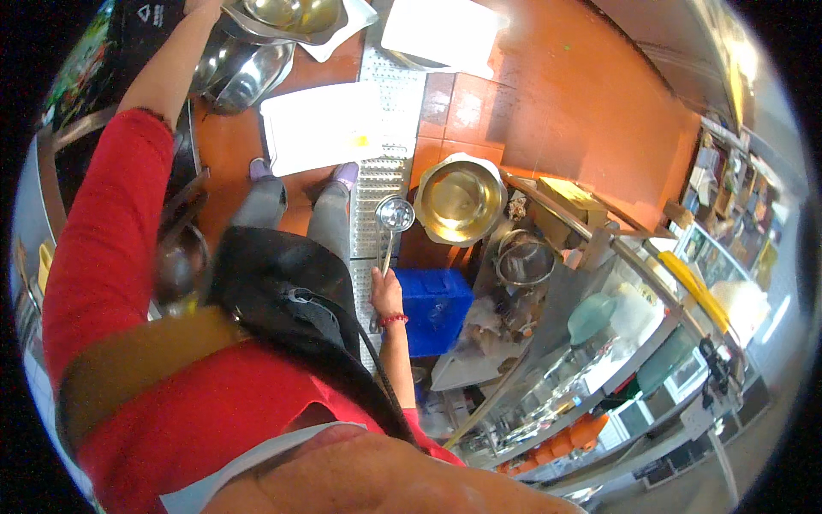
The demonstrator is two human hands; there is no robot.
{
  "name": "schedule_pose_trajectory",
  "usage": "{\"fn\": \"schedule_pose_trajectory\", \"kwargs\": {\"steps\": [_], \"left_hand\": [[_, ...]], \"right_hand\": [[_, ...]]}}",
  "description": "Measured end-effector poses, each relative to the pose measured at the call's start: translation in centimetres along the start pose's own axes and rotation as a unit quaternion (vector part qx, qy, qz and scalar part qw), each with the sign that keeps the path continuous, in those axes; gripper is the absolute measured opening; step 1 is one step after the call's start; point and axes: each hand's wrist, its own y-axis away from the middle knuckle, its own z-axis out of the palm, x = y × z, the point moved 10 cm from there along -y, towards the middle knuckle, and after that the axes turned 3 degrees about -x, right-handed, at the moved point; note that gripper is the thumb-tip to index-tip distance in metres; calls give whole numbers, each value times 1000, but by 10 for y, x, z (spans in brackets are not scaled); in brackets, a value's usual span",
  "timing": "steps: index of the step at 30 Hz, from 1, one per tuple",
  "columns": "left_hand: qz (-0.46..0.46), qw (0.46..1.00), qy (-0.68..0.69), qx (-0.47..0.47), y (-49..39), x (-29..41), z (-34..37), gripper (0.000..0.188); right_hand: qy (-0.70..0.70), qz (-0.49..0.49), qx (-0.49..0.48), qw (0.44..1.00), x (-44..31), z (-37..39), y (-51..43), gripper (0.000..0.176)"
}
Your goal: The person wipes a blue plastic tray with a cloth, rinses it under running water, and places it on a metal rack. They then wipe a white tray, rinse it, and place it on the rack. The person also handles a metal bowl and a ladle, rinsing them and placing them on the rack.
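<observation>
My right hand [386, 297] grips the handle of a metal ladle [395, 214], whose round bowl points away from me above the floor grate. Beside the ladle, to the right, stands a metal basin [459, 198] with a wavy rim; its inside looks yellowish, and I cannot tell whether that is liquid or reflection. Stretched far forward on the left, my left hand [203, 5] is mostly cut off by the top edge. Nearest to it are a metal pan [257, 26] with a yellowish inside and shiny metal bowls [247, 74]. Its fingers are out of view.
A perforated metal grate [379, 221] crosses the orange tiled floor [437, 151]. White containers [321, 132] lie ahead. To the right are a blue bin [437, 315], a wire strainer basket [525, 262] and a cluttered rack with a metal rail [648, 276]. A dark round pan [183, 263] is at left.
</observation>
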Motion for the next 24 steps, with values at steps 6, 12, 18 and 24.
{"fn": "schedule_pose_trajectory", "kwargs": {"steps": [6,12,18,24], "left_hand": [[72,993,85,29,13,5,-102,19],[214,930,-298,-6,35,66,-144,17],[196,951,-227,-77,36,-29,-94,41],[282,887,-362,49,50,-93,-34,43]], "right_hand": [[134,-126,71,980,-42,-7,-18,35],[142,-117,13,983,-72,15,-33,32],[122,-86,-30,988,-110,40,-40,31],[134,-90,-19,987,-132,62,-55,33]]}}
